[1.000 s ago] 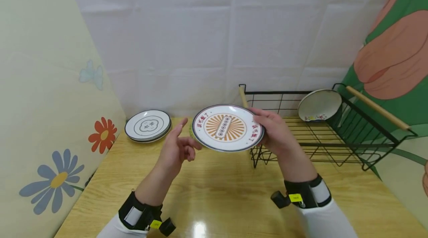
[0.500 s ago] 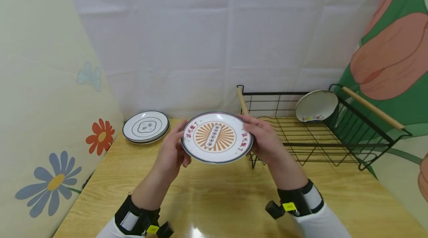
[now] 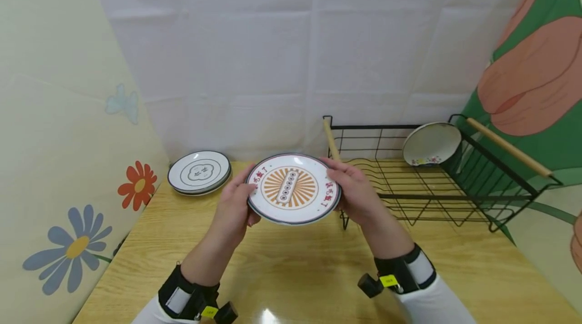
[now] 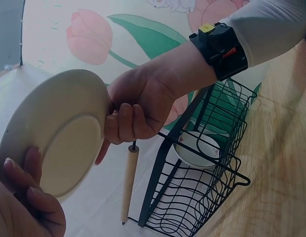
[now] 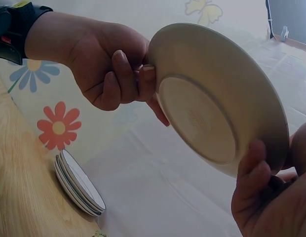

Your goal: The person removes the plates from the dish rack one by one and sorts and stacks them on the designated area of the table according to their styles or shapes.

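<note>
A white plate (image 3: pixel 313 202) with a blue rim, red lettering and an orange sunburst is held in the air above the table, tilted toward the head camera. My left hand (image 3: pixel 233 206) grips its left edge, thumb on top and fingers below. On the opposite edge my right hand (image 3: pixel 356 190) pinches the rim the same way. Both wrist views show the plain underside of the plate (image 4: pixel 74 143) with its raised foot ring, and fingertips beneath it.
A stack of plates (image 3: pixel 198 172) stands at the back left on the wooden table (image 3: pixel 300 273). To the right, a black wire rack (image 3: pixel 409 196) with wooden handles holds a bowl (image 3: pixel 432 144) tilted at its far right corner. A white cloth (image 3: pixel 245 61) hangs behind.
The plate has moved left and slightly down. My left hand, apart from it one second ago, now grips its left edge. The right hand keeps its hold.
</note>
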The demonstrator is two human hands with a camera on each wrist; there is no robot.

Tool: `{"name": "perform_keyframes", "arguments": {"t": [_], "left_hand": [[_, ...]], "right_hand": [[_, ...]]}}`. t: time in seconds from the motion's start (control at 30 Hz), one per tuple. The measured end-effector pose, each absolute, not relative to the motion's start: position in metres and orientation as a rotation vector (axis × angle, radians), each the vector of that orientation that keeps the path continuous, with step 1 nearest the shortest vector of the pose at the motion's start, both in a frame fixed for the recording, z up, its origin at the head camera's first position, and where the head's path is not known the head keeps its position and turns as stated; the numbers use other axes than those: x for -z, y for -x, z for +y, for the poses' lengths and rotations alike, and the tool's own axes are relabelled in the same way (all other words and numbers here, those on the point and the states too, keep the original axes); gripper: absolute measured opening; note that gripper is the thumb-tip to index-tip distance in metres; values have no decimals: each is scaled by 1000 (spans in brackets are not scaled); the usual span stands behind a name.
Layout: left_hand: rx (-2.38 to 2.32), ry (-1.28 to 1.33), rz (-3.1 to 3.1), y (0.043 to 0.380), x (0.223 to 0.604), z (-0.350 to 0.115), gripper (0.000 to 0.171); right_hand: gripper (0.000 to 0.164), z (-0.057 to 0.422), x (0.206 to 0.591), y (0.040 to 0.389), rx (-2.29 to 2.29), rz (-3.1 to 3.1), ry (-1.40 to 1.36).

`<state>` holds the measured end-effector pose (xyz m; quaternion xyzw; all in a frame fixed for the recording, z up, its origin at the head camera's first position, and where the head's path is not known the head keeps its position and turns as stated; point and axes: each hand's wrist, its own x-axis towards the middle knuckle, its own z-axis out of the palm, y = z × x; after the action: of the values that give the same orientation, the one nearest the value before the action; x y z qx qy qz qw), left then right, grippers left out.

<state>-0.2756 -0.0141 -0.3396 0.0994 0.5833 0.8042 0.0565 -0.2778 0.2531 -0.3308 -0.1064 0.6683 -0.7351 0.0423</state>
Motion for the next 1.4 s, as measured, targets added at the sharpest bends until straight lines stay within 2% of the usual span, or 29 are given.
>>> {"name": "perform_keyframes", "arguments": {"t": [0.4,0.7,1.03,1.4], "left_hand": [[-2516,-262,1849,287,334,-13,53],[-2554,-240,1932,301,310,-17,51],[-2542,-294,2096,348,277,-15,54],[-2613,-153,2106,394,281,-9,49]], "right_hand": [[49,250,322,284,2240,2179,382],[46,236,294,297,2301,2259,330],[39,214,269,342,2596,2209,-49],[35,196,274,385,2809,2010,-390]]}}
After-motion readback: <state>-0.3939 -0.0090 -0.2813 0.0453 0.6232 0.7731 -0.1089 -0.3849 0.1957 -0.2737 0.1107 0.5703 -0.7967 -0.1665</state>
